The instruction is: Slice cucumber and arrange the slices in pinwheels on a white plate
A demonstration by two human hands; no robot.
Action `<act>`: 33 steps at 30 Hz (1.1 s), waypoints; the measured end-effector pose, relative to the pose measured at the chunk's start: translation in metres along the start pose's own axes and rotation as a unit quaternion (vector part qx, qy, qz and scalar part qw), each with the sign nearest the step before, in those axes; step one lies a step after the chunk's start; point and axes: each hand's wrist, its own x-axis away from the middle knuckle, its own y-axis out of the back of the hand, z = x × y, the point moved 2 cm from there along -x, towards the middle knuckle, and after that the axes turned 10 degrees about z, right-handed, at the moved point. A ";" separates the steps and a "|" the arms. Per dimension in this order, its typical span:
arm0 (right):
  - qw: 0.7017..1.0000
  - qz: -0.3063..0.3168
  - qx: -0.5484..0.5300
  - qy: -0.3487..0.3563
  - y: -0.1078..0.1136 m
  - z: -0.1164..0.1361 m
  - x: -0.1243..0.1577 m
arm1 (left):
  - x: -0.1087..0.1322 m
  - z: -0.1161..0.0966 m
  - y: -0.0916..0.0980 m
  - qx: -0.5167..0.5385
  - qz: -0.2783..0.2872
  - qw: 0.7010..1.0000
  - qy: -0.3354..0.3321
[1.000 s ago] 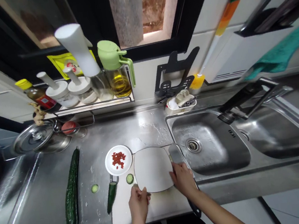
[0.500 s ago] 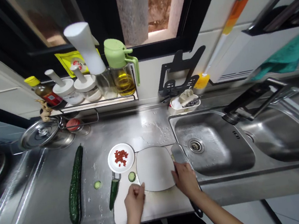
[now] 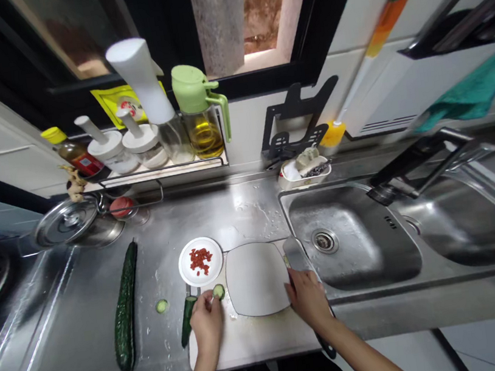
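Observation:
My left hand (image 3: 208,324) is at the left of the white squarish plate (image 3: 257,279), its fingers pinched at the near-left edge of a cucumber slice (image 3: 219,291). A cut piece of cucumber (image 3: 188,320) lies just left of that hand, against the cutting board (image 3: 255,342). At the plate's right edge my right hand (image 3: 308,300) is closed on the rim, with the thumb at the near side. Beneath and beside it lies a kitchen knife (image 3: 296,251), partly hidden by the hand. A small round plate (image 3: 186,271) holds red goji berries (image 3: 200,261).
A whole cucumber (image 3: 127,310) and another slice (image 3: 161,306) lie on the steel counter to the left. The double sink (image 3: 356,238) is on the right, under a black faucet (image 3: 404,166). Behind stand a rack with an oil bottle (image 3: 201,115) and a lidded pot (image 3: 73,222).
My left hand has moved left and away from me, from the plate's near-left edge to the cucumber slice. My right hand stays at the plate's right rim.

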 end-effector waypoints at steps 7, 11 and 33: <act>1.000 -0.019 -0.008 0.012 0.000 -0.001 0.000 | -0.002 -0.007 0.003 0.017 0.004 1.000 0.023; 0.999 -0.036 -0.014 0.021 -0.002 -0.002 0.000 | -0.004 -0.005 0.004 0.040 0.010 0.998 0.038; 0.911 -0.008 -0.306 0.277 0.003 0.042 -0.014 | 0.010 -0.073 -0.028 0.272 0.293 0.915 -0.045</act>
